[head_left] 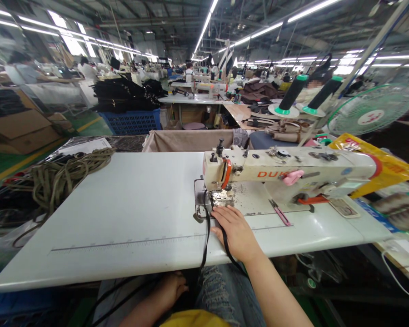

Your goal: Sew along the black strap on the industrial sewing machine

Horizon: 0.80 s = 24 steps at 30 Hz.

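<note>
A narrow black strap [207,236] runs from the presser foot area of a white sewing machine [320,168] down over the table's front edge. Another length of black strap [226,240] passes beneath my right hand [236,231], which lies flat on the table just in front of the needle plate [221,196], fingers stretched out. Below the table edge, over my lap, my left hand [172,288] is closed with curled fingers. Dark material is beside it, but what it grips is hidden. More black strap [122,290] hangs at the lower left.
Pink-handled thread snips [280,212] lie on the machine bed. A heap of olive straps [71,175] sits at the table's left edge. Black thread cones [293,95] and a green fan [371,111] stand at the right. A beige cloth bin [191,141] is behind the table [139,204].
</note>
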Motion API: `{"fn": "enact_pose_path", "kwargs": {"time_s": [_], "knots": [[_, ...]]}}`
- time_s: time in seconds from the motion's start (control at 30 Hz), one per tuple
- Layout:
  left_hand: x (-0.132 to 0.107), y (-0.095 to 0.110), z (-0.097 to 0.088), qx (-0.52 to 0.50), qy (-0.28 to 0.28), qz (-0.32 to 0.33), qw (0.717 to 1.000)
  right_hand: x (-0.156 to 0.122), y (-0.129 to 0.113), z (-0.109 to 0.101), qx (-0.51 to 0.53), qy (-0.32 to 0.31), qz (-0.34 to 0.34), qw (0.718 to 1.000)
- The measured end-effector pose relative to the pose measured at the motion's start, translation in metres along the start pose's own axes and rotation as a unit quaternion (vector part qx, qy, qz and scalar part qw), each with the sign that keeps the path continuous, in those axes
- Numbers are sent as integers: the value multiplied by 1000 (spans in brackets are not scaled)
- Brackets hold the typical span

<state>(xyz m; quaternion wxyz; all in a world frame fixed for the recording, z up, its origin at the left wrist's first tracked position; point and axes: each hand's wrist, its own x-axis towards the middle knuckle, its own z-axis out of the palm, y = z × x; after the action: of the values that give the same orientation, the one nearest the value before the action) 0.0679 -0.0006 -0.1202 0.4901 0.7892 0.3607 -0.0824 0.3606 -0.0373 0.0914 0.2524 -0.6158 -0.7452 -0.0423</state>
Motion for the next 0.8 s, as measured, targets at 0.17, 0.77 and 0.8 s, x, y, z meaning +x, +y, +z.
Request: {"fn": "enact_pose_path", "kwargs": {"time_s": [0.17,0.77,0.8], "knots": [[-4,-13,8,32,-9,-39,999,0,1,1,-1,-1,-1,1000],[-19,68,-21,-104,52,110,987,0,0,0,8,-8,6,1000],[-20,71,-23,-114,38,125,985,0,0,-1,7,-8,6,1000]]}}
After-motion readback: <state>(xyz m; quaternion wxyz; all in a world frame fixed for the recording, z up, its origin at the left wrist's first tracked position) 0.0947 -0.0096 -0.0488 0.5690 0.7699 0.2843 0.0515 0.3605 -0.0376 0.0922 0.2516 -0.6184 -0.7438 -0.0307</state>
